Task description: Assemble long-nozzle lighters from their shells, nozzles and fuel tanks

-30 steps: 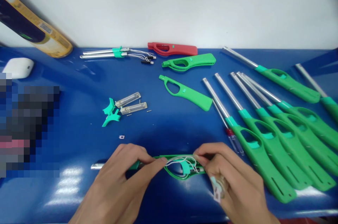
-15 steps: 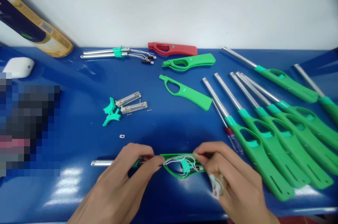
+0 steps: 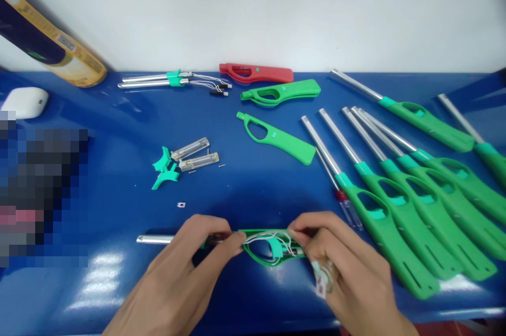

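Note:
Between my hands lies an opened green lighter [image 3: 256, 259], a long-necked one with its metal tube [image 3: 154, 239] pointing left. White wires [image 3: 263, 237] run along the upper edge of its trigger loop, and a teal trigger [image 3: 276, 246] sits inside. My left hand [image 3: 190, 267] pinches the lighter at the neck end of the loop, thumb against the wires. My right hand [image 3: 346, 267] grips the handle end, its thumb and forefinger pressed at the wires. A clear part with a small white tag [image 3: 321, 286] shows under my right fingers; most of the handle is hidden.
Several assembled green lighters [image 3: 399, 230] lie at right, beside a screwdriver [image 3: 348, 209]. Behind are a green half shell [image 3: 276, 138], a red shell [image 3: 256, 73] and wired metal tubes [image 3: 154, 82]. Teal triggers [image 3: 164, 175] and clear tanks [image 3: 200, 161] lie left of centre. A can [image 3: 79, 56] stands back left.
Both hands keep nearly the same hold on the lighter. The metal tube's tip has risen slightly, and the view has shifted a little.

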A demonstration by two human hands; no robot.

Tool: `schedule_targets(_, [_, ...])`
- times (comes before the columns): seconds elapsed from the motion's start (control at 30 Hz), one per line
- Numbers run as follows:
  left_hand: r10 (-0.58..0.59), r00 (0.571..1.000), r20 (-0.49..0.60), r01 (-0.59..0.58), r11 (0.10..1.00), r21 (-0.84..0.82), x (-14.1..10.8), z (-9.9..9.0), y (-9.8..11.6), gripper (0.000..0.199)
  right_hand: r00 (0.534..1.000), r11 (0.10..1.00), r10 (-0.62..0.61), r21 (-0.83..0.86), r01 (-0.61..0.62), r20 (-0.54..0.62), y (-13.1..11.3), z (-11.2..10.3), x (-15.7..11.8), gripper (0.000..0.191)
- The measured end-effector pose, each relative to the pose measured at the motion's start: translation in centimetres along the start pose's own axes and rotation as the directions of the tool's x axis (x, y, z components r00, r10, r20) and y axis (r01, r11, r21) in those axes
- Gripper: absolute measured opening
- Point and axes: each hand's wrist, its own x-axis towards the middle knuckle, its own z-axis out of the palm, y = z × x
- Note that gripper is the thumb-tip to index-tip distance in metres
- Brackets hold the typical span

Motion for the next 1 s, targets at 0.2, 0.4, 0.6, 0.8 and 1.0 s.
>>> schedule_targets(0.2, [-0.024, 0.999, -0.026, 0.022, 0.998, -0.067, 0.44, -0.46, -0.16, 0.036, 1.0, 1.0, -0.001, -0.003, 0.001, 0.012, -0.04, -0.06, 0.01, 0.03])
schedule_targets(0.4, [-0.022, 0.999, -0.049, 0.017, 0.995, -0.102, 0.65, -0.23, -0.12, 0.035, 1.0, 1.0, -0.002, -0.016, 0.002, -0.005, -0.06, -0.05, 0.04, 0.031])
schedule_targets(0.6, [-0.006, 0.998, -0.057, 0.004, 1.0, -0.03, 0.35, -0.27, 0.27, 0.034, 1.0, 1.0, 0.001, -0.002, -0.001, -0.002, -0.02, 0.0, 0.05, 0.031])
schedule_targets(0.8, [0.002, 0.997, -0.076, 0.001, 0.999, 0.035, -0.07, 0.07, -0.03, 0.048, 1.0, 1.0, -0.005, -0.003, 0.005, -0.002, -0.11, -0.06, 0.04, 0.031])
schedule_targets(1.0, [0.059, 0.995, -0.077, -0.049, 0.992, 0.115, 0.01, 0.07, 0.34, 0.048, 1.0, 1.0, -0.019, -0.017, 0.019, -0.012, -0.07, 0.08, 0.28, 0.033])
